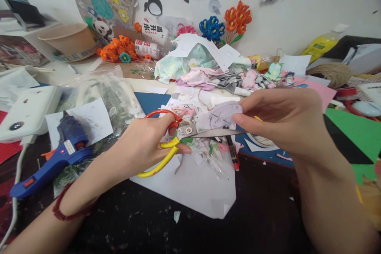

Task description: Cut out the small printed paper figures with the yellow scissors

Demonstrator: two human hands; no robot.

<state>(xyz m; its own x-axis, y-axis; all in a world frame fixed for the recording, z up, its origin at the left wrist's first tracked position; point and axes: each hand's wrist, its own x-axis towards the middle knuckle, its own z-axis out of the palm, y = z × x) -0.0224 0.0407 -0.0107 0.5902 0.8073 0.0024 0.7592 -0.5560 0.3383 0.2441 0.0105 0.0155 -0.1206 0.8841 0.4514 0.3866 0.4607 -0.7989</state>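
My left hand [147,143] is closed round a pair of scissors [189,130] with one red-orange and one yellow handle loop. Their blades point right, nearly together, and reach close below the fingers of my right hand [274,115]. Between thumb and fingertips that hand pinches a small greyish-lilac cut-out [222,115] with dark lines on it; whether it is paper or cloth I cannot tell. The cut-out's lower edge lies just above the blades. Beneath are scraps of paper and clear film on a white sheet [205,184], with a red-and-black marker [232,152] beside them.
At left, a blue glue gun [67,154] rests by a white device [28,115] with a cable. Fabric pieces [205,75] are heaped behind, near orange craft flowers [117,49] and a bottle [147,49]. Green sheets [354,139] and a twine roll [329,73] lie right.
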